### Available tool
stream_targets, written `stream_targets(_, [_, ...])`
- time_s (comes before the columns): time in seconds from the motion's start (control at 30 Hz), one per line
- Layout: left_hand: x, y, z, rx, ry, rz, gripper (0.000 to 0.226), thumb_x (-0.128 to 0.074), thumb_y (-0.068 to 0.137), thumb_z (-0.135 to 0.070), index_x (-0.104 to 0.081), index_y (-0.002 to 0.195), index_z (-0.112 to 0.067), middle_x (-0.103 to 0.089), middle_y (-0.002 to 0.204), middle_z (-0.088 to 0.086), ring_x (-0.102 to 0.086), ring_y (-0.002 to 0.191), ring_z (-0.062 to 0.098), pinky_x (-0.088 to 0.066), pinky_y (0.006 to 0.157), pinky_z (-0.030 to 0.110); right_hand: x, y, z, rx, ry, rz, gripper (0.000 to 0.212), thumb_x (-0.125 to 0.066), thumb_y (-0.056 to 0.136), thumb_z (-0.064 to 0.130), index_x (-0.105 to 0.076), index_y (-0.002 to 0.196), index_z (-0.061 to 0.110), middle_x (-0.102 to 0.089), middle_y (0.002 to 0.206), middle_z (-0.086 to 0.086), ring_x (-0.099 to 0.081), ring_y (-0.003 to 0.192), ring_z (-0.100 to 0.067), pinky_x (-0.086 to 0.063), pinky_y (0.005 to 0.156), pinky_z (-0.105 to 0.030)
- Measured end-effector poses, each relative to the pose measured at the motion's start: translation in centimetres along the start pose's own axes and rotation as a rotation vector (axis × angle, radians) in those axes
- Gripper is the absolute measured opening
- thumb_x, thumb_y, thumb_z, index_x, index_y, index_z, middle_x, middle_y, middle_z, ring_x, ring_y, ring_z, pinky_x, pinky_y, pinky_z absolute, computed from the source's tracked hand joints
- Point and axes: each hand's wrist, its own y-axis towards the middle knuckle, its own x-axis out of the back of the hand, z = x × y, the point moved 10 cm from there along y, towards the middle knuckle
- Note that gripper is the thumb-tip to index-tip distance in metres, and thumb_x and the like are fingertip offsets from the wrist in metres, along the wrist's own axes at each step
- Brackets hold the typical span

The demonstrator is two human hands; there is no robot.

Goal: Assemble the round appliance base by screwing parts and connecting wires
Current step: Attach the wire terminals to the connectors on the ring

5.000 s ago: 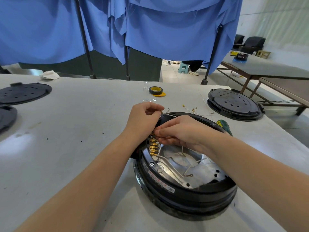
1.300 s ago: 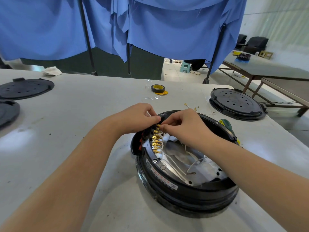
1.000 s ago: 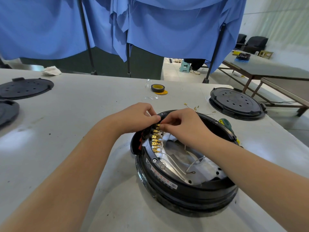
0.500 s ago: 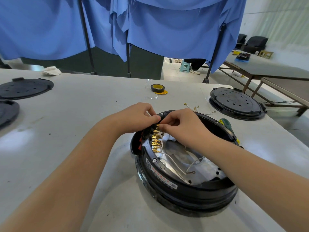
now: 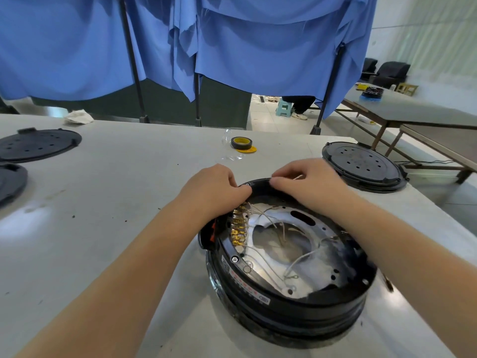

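Base (image 5: 289, 306) – glossy black plastic; inner plate (image 5: 304, 254) – shiny metal.

On the round appliance base (image 5: 289, 301), lower middle of the frame, a label (image 5: 249, 288) carries red and black print, but it is too small to read.

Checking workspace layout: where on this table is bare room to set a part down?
Bare table lies between the appliance base and the black covers at left. Crowded: far side of the base, where both hands, tape roll and right cover cluster.
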Motion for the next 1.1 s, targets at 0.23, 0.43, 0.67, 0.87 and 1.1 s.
stream_targets(0.23, [-0.9, -0.4, -0.6, -0.042, -0.162, -0.073, 0.028, -0.058, 0.088, -0.048, -0.068, 0.094, -0.022, -0.063, 0.093, -0.008, -0.058, 0.090, 0.012, -0.043, 0.074, 0.027, 4.1, 4.0, -6.3, -0.064, -0.308, 0.000, 0.014, -0.064, 0.087, 0.023, -0.070, 0.099, 0.020, -0.067, 0.094, 0.006, -0.058, 0.082, -0.006, -0.040, 0.069, -0.020])
stream_targets(0.43, [-0.8, -0.5, -0.6, -0.060, -0.147, -0.107, 0.025, -0.058, 0.090, -0.047, -0.067, 0.093, -0.024, -0.064, 0.093, -0.007, -0.057, 0.090, 0.013, -0.044, 0.075, 0.028, 3.1, 6.6, -11.0, -0.195, -0.296, -0.005, 0.022, -0.070, 0.084, 0.029, -0.072, 0.093, 0.010, -0.068, 0.093, -0.002, -0.058, 0.078, -0.013, -0.046, 0.073, -0.030])
stream_targets(0.67, [-0.8, -0.5, -0.4, -0.054, -0.169, -0.126, 0.024, -0.059, 0.089, -0.047, -0.067, 0.089, -0.025, -0.064, 0.089, -0.009, -0.057, 0.085, 0.010, -0.041, 0.071, 0.026, 1.4, 8.4, -12.2, -0.336, -0.442, 0.086, 0.040, -0.067, 0.085, 0.034, -0.068, 0.090, -0.005, -0.068, 0.084, -0.015, -0.062, 0.084, -0.029, -0.052, 0.073, -0.035])
stream_targets(0.87, [-0.7, -0.5, -0.4, -0.044, -0.175, -0.127, 0.023, -0.059, 0.089, -0.046, -0.067, 0.088, -0.024, -0.064, 0.089, -0.008, -0.058, 0.085, 0.012, -0.042, 0.072, 0.027, 1.2, 8.2, -12.2, -0.441, -0.569, 0.151, 0.026, -0.056, 0.087, 0.018, -0.069, 0.102, 0.000, -0.066, 0.082, -0.010, -0.054, 0.067, -0.023, -0.039, 0.054, -0.022])
stream_targets(1.1, [-0.7, -0.6, -0.4, -0.037, -0.184, -0.119, 0.024, -0.059, 0.089, -0.046, -0.067, 0.089, -0.024, -0.064, 0.090, -0.009, -0.057, 0.086, 0.010, -0.040, 0.068, 0.024, 2.1, 8.0, -12.8, -0.455, -0.459, 0.060, 0.023, -0.066, 0.084, 0.019, -0.054, 0.072, 0.004, -0.048, 0.057, -0.005, -0.042, 0.047, -0.014, -0.032, 0.041, -0.022])
